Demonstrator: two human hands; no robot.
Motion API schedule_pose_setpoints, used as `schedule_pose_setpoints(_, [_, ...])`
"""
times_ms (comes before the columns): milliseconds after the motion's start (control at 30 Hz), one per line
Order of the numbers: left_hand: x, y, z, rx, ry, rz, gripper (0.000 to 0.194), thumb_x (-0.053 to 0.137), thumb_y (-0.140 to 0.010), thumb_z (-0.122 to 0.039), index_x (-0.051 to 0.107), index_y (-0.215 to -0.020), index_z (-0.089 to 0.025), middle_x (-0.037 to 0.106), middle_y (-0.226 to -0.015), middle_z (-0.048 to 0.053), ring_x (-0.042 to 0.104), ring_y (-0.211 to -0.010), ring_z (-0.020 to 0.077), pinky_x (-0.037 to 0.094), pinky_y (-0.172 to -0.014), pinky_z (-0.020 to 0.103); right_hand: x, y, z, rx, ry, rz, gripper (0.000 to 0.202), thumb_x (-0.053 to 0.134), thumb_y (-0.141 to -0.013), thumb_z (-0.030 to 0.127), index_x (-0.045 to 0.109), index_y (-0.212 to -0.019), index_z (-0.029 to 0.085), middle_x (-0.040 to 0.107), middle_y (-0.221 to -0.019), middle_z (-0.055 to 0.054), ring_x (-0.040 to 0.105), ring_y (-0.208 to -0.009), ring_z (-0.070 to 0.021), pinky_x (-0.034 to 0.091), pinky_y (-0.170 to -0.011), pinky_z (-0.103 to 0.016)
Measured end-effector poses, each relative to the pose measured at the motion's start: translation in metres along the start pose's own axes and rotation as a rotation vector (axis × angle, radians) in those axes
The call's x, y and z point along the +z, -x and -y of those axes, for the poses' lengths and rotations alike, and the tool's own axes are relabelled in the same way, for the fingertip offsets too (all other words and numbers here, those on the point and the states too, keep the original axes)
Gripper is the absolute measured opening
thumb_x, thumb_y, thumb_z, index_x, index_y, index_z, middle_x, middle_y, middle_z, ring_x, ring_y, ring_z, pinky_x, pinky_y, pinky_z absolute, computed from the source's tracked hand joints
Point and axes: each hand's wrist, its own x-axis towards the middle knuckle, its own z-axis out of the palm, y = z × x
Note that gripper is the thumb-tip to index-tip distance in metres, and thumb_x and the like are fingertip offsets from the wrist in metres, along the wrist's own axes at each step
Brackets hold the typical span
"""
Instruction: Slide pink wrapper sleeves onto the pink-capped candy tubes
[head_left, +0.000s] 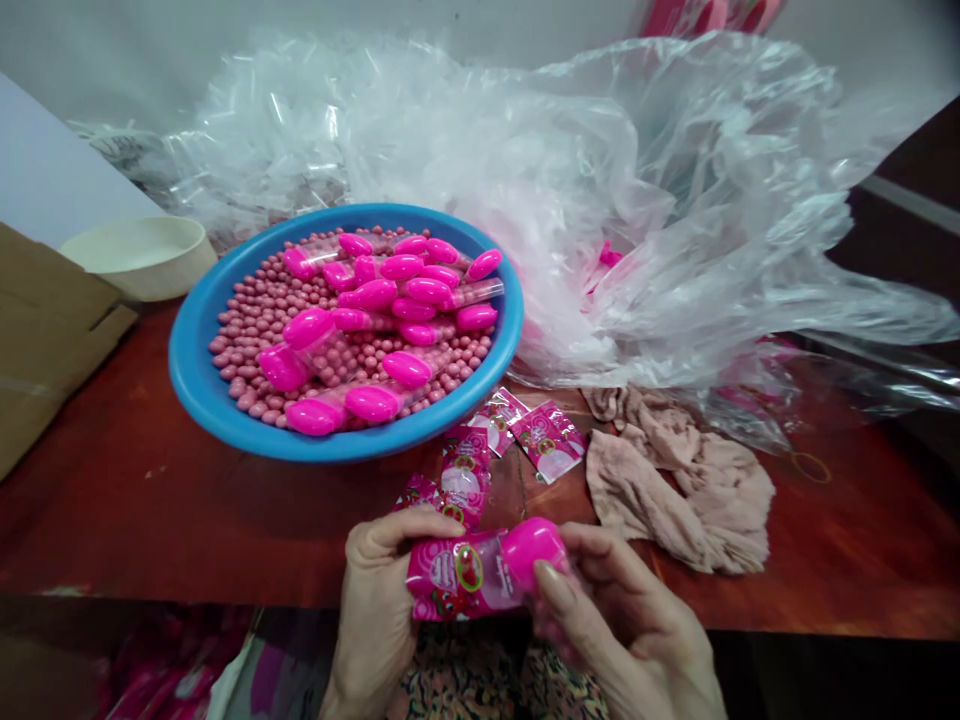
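Reddish table (165, 520), blue basin (352, 446) and cloth (686, 490) beyond hands (379, 610) closed on pink wrapper (450, 580) and cap (532, 548).

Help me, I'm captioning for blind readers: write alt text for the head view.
The left hand holds a printed pink packet and the right hand a pink-capped container, at a red table's edge. Beyond sits a blue basin of pink balls and pink-capped tubes.

Location: I am working at what looks like a small packing workshop, a blue basin (184, 350) of pink balls and loose wrappers (549, 441) showing it.
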Motion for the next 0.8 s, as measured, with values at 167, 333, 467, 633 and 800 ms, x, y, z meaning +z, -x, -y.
schedule_pose_setpoints(167, [0.001, 0.0, 0.002, 0.024, -0.071, 0.004, 0.013, 0.073, -0.05, -0.007, 0.075, -0.055, -0.02, 0.07, -0.053, 0.001, 0.06, -0.048, 0.0114, 0.049, -0.049, 0.018, 0.001, 0.001, 0.002, 0.022, 0.022, -0.031, 0.024, 0.074, -0.07, 0.042, 0.069, -0.079, 0.021, 0.062, -0.062, 0.0, 0.051, -0.05, -0.0091, 0.043, -0.045, -0.015])
schedule_pose_setpoints(333, [0.003, -0.001, 0.002, 0.043, -0.116, -0.001, 0.012, 0.073, -0.052, -0.008, 0.075, -0.054, -0.02, 0.071, -0.055, 0.0, 0.06, -0.049, 0.0107, 0.048, -0.048, 0.016, -0.006, -0.002, 0.006, 0.075, -0.051, -0.019, 0.022, 0.078, -0.063, 0.04, 0.073, -0.075, 0.023, 0.068, -0.066, 0.0, 0.058, -0.058, -0.012, 0.048, -0.053, -0.017])
schedule_pose_setpoints(467, [0.004, 0.0, 0.004, 0.071, -0.146, 0.025, 0.017, 0.07, -0.053, -0.004, 0.075, -0.054, -0.021, 0.072, -0.058, -0.001, 0.06, -0.052, 0.0093, 0.047, -0.049, 0.013, -0.013, -0.006, 0.007, 0.071, -0.048, 0.067, 0.022, 0.078, -0.062, 0.04, 0.074, -0.074, 0.023, 0.067, -0.068, -0.001, 0.058, -0.061, -0.0118, 0.047, -0.054, -0.015])
schedule_pose_setpoints(633, [0.01, 0.002, 0.004, 0.016, -0.122, 0.068, 0.019, 0.07, -0.051, -0.003, 0.074, -0.052, -0.021, 0.069, -0.052, -0.002, 0.056, -0.046, 0.0071, 0.045, -0.046, 0.012, -0.022, -0.011, 0.006, 0.079, -0.075, 0.15, 0.016, 0.077, -0.063, 0.036, 0.076, -0.075, 0.025, 0.064, -0.066, 0.001, 0.055, -0.061, -0.0094, 0.044, -0.055, -0.013])
schedule_pose_setpoints(800, [0.013, 0.0, 0.007, -0.013, -0.103, 0.069, 0.02, 0.068, -0.052, -0.003, 0.075, -0.053, -0.022, 0.068, -0.05, -0.003, 0.055, -0.043, 0.0067, 0.042, -0.042, 0.012, -0.03, -0.017, 0.001, 0.023, -0.034, 0.206, 0.013, 0.074, -0.067, 0.034, 0.075, -0.077, 0.026, 0.064, -0.067, 0.001, 0.055, -0.063, -0.0099, 0.045, -0.056, -0.014])
